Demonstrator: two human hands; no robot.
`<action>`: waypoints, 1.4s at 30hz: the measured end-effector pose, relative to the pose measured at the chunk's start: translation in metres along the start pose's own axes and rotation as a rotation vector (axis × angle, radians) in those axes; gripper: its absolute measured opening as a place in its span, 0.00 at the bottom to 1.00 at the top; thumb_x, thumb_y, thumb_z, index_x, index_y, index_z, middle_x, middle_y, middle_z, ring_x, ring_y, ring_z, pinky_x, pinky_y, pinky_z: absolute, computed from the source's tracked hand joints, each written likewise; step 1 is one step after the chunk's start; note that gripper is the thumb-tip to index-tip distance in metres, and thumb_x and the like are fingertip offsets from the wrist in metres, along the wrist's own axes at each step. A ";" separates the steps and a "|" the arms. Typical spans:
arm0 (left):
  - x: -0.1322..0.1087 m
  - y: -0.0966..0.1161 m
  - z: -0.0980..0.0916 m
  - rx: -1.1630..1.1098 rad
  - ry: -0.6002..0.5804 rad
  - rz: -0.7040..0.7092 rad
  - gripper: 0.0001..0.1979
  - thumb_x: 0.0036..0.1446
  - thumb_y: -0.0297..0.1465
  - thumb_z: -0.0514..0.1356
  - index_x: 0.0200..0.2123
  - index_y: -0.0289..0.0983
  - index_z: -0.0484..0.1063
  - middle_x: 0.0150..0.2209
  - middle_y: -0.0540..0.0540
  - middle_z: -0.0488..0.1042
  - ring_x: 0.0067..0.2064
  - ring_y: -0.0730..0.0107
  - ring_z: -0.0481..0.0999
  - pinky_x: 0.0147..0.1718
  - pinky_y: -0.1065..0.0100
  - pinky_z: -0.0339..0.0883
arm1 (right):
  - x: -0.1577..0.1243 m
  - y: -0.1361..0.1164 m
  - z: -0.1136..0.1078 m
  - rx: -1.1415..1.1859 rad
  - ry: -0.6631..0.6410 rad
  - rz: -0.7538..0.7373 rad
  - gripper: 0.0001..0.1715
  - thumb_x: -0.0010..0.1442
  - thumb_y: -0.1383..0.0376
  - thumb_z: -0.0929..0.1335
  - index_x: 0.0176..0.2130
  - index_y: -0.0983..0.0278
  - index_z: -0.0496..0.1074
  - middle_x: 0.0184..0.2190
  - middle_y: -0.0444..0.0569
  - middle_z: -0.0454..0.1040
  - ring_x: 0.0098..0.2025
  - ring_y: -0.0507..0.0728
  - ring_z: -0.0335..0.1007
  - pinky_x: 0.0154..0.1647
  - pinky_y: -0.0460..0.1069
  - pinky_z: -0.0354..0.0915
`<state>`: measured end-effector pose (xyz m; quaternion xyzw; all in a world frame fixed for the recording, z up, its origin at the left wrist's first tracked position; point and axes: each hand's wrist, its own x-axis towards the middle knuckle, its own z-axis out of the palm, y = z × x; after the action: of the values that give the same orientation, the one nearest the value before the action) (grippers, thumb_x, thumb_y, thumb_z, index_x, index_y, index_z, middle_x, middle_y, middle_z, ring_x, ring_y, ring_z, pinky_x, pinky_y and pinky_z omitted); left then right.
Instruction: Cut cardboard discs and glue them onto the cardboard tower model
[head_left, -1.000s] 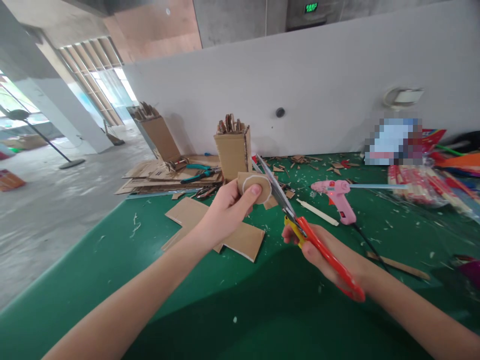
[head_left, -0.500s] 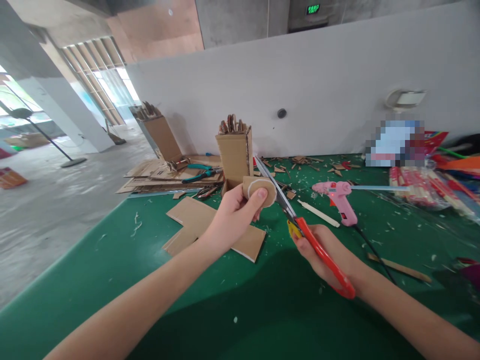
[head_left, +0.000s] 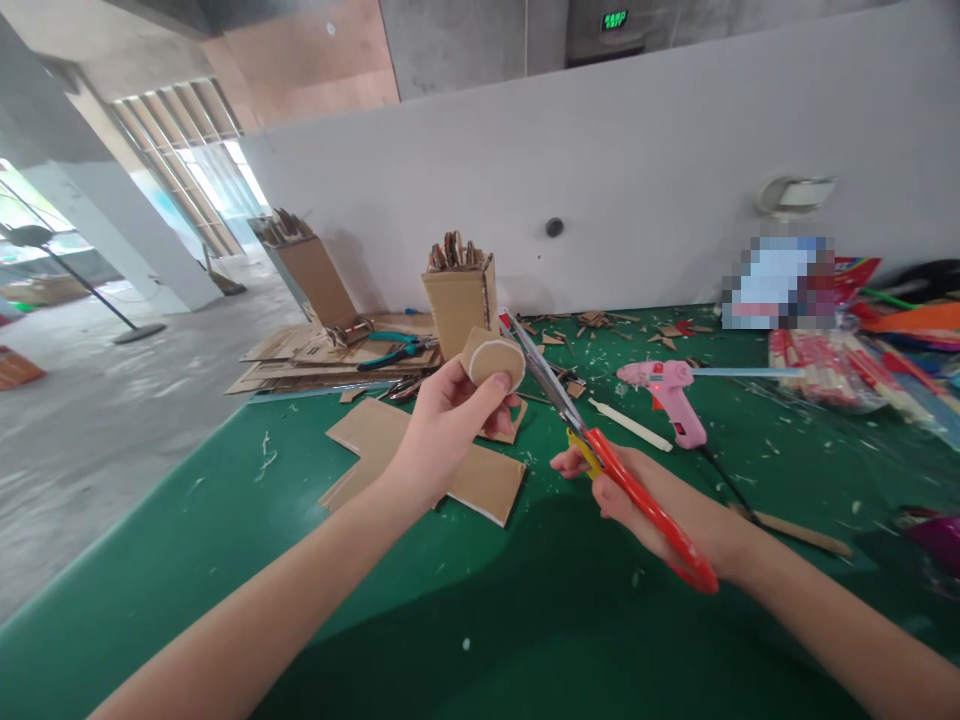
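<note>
Head camera shows me the scissors [head_left: 604, 450] at centre right over the green table [head_left: 420, 640], long axis slanting from near right to far left, tips pointing far. Just left of the blades, the cardboard piece [head_left: 491, 358] turns its white-outlined round face toward me; I can't tell whether they touch. A cardboard box [head_left: 459, 305] stands behind, a pink glue gun [head_left: 681, 405] lies right. My left hand [head_left: 442, 430] pinches the piece, thumb on its face; my right hand [head_left: 664, 485] has its fingers curled around the handles.
</note>
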<state>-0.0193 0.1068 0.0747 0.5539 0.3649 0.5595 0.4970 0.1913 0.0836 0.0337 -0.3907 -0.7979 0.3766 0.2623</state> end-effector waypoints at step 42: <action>-0.002 0.001 0.002 0.222 -0.074 0.072 0.14 0.60 0.38 0.56 0.26 0.36 0.60 0.20 0.55 0.61 0.22 0.81 0.59 0.22 0.75 0.55 | 0.004 0.006 0.001 -0.033 -0.011 0.019 0.21 0.60 0.47 0.62 0.31 0.61 0.56 0.25 0.42 0.59 0.22 0.50 0.51 0.21 0.46 0.53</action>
<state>-0.0179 0.1042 0.0756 0.6387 0.3858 0.5122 0.4253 0.1908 0.0887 0.0290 -0.4004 -0.8018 0.3679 0.2481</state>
